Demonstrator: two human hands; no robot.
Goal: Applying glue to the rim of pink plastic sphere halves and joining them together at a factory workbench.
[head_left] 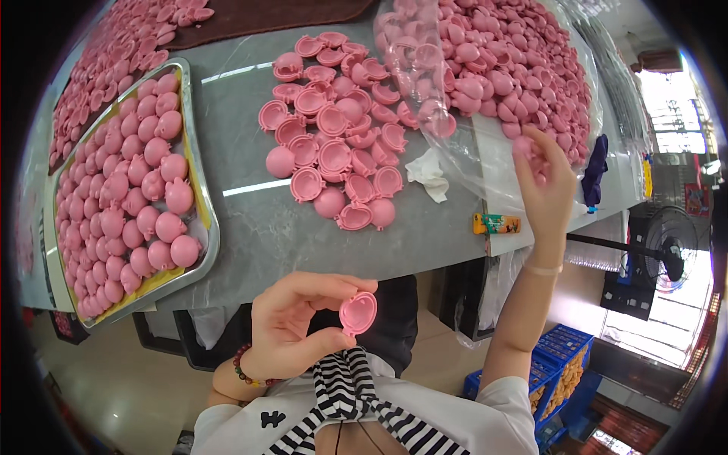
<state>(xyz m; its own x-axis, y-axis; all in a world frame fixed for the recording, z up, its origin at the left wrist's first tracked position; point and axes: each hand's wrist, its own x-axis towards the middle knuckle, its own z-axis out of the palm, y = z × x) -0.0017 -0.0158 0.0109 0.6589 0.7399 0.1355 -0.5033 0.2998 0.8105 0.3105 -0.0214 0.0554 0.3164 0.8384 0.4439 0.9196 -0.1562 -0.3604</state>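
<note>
Above the table's near edge, my left hand point(303, 318) pinches a pink plastic half-shell point(359, 312) between thumb and fingers, its hollow side showing and a small tab at the bottom. Out to the right, my right hand point(552, 178) reaches to the edge of a heap of pink shells point(523, 68) in a clear plastic bag. Its thumb and fingers curl around a pink shell piece point(533, 158), partly hidden by them. Midway on the grey table lies a loose group of pink half-shells point(334, 155), some hollow side up, some domed side up.
At the left, a metal tray point(205, 254) holds closed pink balls in rows. More pink shells point(106, 76) are heaped behind it. A crumpled white tissue point(428, 174) and a yellow-green lighter-like item point(497, 224) lie near the bag. Blue crates point(565, 345) and a fan point(671, 246) stand at the right.
</note>
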